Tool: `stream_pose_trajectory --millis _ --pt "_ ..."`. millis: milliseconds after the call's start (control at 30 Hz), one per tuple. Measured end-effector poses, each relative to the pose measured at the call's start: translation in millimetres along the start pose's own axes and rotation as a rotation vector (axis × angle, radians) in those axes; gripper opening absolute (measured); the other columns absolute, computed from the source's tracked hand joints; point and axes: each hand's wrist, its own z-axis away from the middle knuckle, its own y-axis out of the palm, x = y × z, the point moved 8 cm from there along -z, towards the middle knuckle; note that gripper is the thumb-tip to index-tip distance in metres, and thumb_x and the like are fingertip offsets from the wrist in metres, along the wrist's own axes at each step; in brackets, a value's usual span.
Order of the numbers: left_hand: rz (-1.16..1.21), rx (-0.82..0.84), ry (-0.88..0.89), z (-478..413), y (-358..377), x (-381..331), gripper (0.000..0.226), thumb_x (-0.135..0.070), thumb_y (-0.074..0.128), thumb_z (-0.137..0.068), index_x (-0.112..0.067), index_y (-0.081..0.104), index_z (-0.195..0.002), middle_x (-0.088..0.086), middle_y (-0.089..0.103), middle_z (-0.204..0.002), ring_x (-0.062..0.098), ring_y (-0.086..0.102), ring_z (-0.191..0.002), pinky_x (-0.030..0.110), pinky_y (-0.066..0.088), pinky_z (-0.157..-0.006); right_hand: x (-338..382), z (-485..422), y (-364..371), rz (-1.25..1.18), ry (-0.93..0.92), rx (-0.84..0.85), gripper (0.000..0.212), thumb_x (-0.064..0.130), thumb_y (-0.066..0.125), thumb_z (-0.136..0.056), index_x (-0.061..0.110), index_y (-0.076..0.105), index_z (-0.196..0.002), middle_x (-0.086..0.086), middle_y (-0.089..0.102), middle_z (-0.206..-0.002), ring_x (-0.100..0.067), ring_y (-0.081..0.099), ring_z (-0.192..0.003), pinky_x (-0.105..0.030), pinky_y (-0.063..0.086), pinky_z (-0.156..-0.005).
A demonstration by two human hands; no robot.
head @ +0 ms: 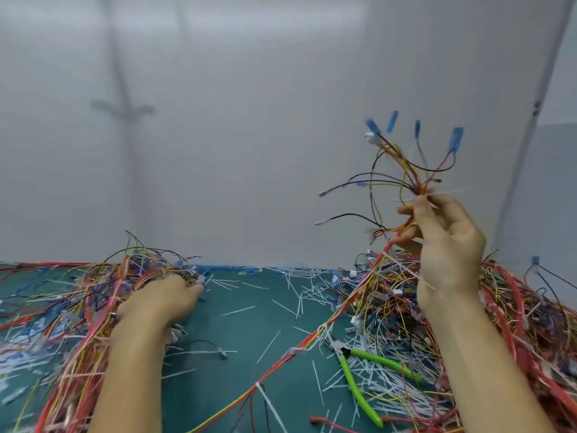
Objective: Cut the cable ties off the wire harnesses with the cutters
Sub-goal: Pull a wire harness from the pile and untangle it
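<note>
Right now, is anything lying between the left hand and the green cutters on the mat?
Yes. A long red-and-yellow wire strand runs diagonally across the mat between the left hand and the cutters, passing close by the cutters' head. Loose cut ties lie scattered there too.

You have no text, label, brand, number or sign here that can be read. The blue-and-white slips (pixel 46 331) among the wire harnesses (pixel 103 285) near the left edge of the mat (pixel 243 332) are too blurred to tell whether they carry any print.
</note>
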Motion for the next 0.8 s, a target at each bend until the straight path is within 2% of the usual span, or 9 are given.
stream_pose_trajectory --millis 100,167,267,367,433,533,633,700,800 --pt "-0.089 -0.094 0.142 24 -22 -36 0.044 -0.059 0.032 -0.097 -0.032 0.058 -0.12 0.005 0.059 -0.134 0.029 0.055 -0.12 0.038 0.045 -0.1 -1 10 17 -0.013 0.049 0.087 0.013 0.011 0.06 -0.097 0.02 0.069 -0.092 0.004 0.07 -0.068 -0.004 0.049 -0.041 -0.02 0.051 -0.048" --pt "-0.082 -0.226 0.257 48 -38 -68 0.039 -0.056 0.036 -0.097 -0.036 0.06 -0.121 -0.004 0.064 -0.128 0.024 0.057 -0.119 0.036 0.041 -0.099 -2 17 28 -0.002 0.075 0.128 0.011 0.01 0.063 -0.094 0.018 0.07 -0.091 0.002 0.072 -0.068 -0.005 0.05 -0.041 -0.021 0.052 -0.047" --pt "0.374 -0.378 0.542 84 -59 -115 0.025 -0.04 0.047 -0.099 -0.03 0.07 -0.105 -0.01 0.074 -0.104 0.017 0.066 -0.102 0.036 0.048 -0.09 -4 30 42 -0.003 0.113 0.189 0.009 0.01 0.068 -0.089 0.017 0.074 -0.089 -0.001 0.075 -0.074 -0.004 0.056 -0.047 -0.022 0.054 -0.049" --pt "1.014 -0.164 0.683 103 -63 -137 0.02 -0.015 0.054 -0.096 -0.018 0.073 -0.09 -0.009 0.076 -0.084 0.006 0.071 -0.085 0.024 0.054 -0.075 -6 41 51 -0.018 0.145 0.249 0.008 0.011 0.07 -0.088 0.017 0.075 -0.089 -0.005 0.076 -0.078 -0.005 0.058 -0.05 -0.024 0.056 -0.051" --pt "1.19 -0.13 0.727 111 -67 -143 0.024 -0.01 0.053 -0.096 -0.021 0.073 -0.088 -0.006 0.077 -0.084 0.009 0.073 -0.083 0.012 0.051 -0.069 -7 46 55 -0.005 0.168 0.294 0.012 0.011 0.065 -0.093 0.017 0.075 -0.091 -0.011 0.073 -0.076 -0.007 0.057 -0.048 -0.025 0.056 -0.053" --pt "1.227 -0.091 0.754 113 -67 -144 0.025 -0.02 0.052 -0.099 -0.022 0.074 -0.087 -0.007 0.077 -0.085 0.005 0.072 -0.08 0.008 0.048 -0.061 -11 55 63 0.064 0.172 0.387 0.024 0.006 0.055 -0.099 0.02 0.074 -0.096 -0.011 0.065 -0.062 -0.009 0.058 -0.049 -0.025 0.057 -0.057" --pt "1.175 0.091 0.742 111 -53 -149 0.021 -0.031 0.058 -0.096 -0.017 0.073 -0.094 0.004 0.076 -0.091 0.014 0.072 -0.083 0.028 0.051 -0.076 -10 59 67 0.143 0.116 0.434 0.025 0.004 0.059 -0.096 0.024 0.074 -0.097 -0.002 0.068 -0.062 -0.008 0.059 -0.052 -0.022 0.055 -0.053" --pt "1.22 0.095 0.746 109 -52 -148 0.008 -0.022 0.069 -0.089 -0.017 0.072 -0.094 0.011 0.075 -0.087 0.019 0.072 -0.079 0.032 0.051 -0.074 -7 60 68 0.196 0.064 0.43 0.024 0.007 0.065 -0.093 0.028 0.076 -0.094 0.002 0.073 -0.069 -0.008 0.062 -0.056 -0.021 0.052 -0.05" --pt "1.302 0.035 0.721 106 -52 -145 0.013 -0.012 0.077 -0.08 -0.016 0.072 -0.092 0.007 0.076 -0.081 0.017 0.074 -0.071 0.025 0.056 -0.066 -2 61 67 0.263 -0.003 0.403 0.024 0.013 0.069 -0.091 0.036 0.078 -0.093 0.007 0.075 -0.078 -0.006 0.065 -0.064 -0.019 0.051 -0.051"
